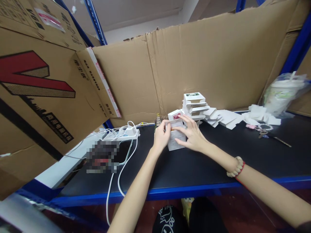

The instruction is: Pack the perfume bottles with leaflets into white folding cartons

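Note:
A small white box (176,142) with fine print on its side stands near the middle of the black tabletop. My left hand (161,136) grips its upper left edge, fingers closed on it. Over the right side of the box is my right hand (193,134), its fingers spread, with fingertips at the raised top flap. Whether the right fingers pinch the flap is hard to tell. Just behind stands another white box (174,114) with a pink picture. A stack of flattened white boxes (194,105) rises behind my right hand.
More white cartons (229,118) spread rightward to keys (264,131) and a bagged cup (282,94). A power strip (121,134), white cables and a phone (123,151) lie left. Cardboard walls (206,61) enclose the black table (218,168).

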`<state>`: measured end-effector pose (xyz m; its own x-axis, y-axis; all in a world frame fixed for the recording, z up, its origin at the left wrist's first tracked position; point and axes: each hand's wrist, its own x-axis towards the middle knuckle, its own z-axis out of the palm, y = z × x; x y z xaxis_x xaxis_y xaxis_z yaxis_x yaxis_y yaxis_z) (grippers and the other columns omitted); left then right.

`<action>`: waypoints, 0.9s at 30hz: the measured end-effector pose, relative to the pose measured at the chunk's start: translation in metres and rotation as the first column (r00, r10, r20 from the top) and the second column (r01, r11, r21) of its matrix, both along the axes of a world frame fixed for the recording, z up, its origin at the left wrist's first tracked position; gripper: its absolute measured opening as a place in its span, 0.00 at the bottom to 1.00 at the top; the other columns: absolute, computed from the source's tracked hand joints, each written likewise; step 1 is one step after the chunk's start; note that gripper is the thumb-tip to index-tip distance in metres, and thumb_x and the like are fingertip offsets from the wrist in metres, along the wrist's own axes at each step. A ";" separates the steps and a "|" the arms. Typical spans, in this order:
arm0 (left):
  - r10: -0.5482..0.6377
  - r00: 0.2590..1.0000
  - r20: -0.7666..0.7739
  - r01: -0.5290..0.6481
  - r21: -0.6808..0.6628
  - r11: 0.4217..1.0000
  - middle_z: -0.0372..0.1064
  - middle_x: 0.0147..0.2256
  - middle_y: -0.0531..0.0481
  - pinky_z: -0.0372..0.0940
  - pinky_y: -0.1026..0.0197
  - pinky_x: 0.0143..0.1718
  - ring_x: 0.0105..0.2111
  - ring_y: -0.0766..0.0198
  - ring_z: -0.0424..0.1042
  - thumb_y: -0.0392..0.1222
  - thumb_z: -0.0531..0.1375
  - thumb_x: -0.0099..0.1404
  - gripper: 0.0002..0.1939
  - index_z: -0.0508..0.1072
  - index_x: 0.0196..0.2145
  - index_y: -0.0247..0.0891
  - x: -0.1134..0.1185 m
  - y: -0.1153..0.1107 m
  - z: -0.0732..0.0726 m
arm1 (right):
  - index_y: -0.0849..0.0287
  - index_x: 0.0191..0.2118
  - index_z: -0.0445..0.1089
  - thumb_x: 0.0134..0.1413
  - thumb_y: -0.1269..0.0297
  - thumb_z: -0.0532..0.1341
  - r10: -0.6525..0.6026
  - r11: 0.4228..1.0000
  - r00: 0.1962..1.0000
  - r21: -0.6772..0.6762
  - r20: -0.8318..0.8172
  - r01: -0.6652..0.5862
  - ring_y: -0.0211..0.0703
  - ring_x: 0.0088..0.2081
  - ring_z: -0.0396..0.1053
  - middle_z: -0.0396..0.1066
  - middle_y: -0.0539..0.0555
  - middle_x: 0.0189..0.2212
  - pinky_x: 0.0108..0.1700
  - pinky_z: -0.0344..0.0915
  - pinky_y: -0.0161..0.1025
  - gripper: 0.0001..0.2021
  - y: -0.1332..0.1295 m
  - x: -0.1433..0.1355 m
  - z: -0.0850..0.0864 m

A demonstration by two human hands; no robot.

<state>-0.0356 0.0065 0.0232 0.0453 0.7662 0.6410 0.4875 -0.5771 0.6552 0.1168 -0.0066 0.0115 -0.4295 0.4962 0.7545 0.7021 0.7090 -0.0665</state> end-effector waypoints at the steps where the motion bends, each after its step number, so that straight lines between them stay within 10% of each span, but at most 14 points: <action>1: 0.011 1.000 -0.017 -0.011 -0.004 1.000 0.63 0.22 0.57 0.58 0.66 0.27 0.23 0.68 0.63 0.38 0.49 0.62 0.08 0.67 0.32 0.40 -0.001 0.000 0.000 | 0.52 0.43 0.69 0.48 0.56 0.57 -0.011 1.000 1.000 -0.001 -0.018 0.011 0.58 0.61 0.41 0.49 0.56 0.59 0.58 0.45 0.59 0.16 0.000 0.001 0.001; 7: 0.120 0.992 -0.025 -0.114 0.175 0.978 0.65 0.30 0.53 0.59 0.65 0.29 0.27 0.67 0.64 0.42 0.51 0.61 0.08 0.65 0.37 0.40 -0.003 -0.003 0.002 | 0.53 0.38 0.70 0.50 0.58 0.56 -0.011 1.000 0.997 -0.001 -0.072 0.011 0.57 0.59 0.47 0.52 0.56 0.55 0.58 0.48 0.57 0.11 0.002 0.007 0.004; 16: 0.150 0.904 0.401 -0.377 0.580 0.722 0.54 0.26 0.53 0.56 0.64 0.27 0.25 0.67 0.58 0.38 0.45 0.59 0.05 0.59 0.30 0.40 -0.016 -0.005 0.011 | 0.53 0.45 0.63 0.51 0.59 0.54 0.060 0.990 0.990 -0.116 -0.130 -0.075 0.51 0.52 0.59 0.54 0.57 0.49 0.51 0.62 0.51 0.15 0.007 0.019 0.007; 23: 0.164 0.953 0.253 -0.286 0.586 0.758 0.53 0.25 0.52 0.55 0.61 0.25 0.24 0.66 0.56 0.45 0.45 0.56 0.06 0.56 0.28 0.41 0.000 -0.008 0.003 | 0.54 0.51 0.59 0.52 0.59 0.51 0.032 0.955 0.965 -0.278 -0.261 -0.107 0.44 0.37 0.68 0.60 0.58 0.48 0.34 0.69 0.42 0.19 0.006 0.024 0.012; 27: 0.104 0.899 0.426 -0.342 0.533 0.774 0.52 0.25 0.52 0.56 0.61 0.24 0.25 0.66 0.57 0.44 0.44 0.57 0.06 0.55 0.26 0.41 0.008 -0.046 0.004 | 0.53 0.59 0.48 0.51 0.57 0.53 0.021 0.878 0.991 -0.471 -0.135 -0.083 0.44 0.30 0.70 0.70 0.54 0.38 0.36 0.68 0.45 0.28 0.008 0.022 0.008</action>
<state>-0.0272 -0.0397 0.0274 -0.3971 0.1969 0.8964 0.4558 -0.8054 0.3789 0.1388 0.0010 0.0198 -0.3847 0.7873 0.4818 0.6294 0.6055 -0.4870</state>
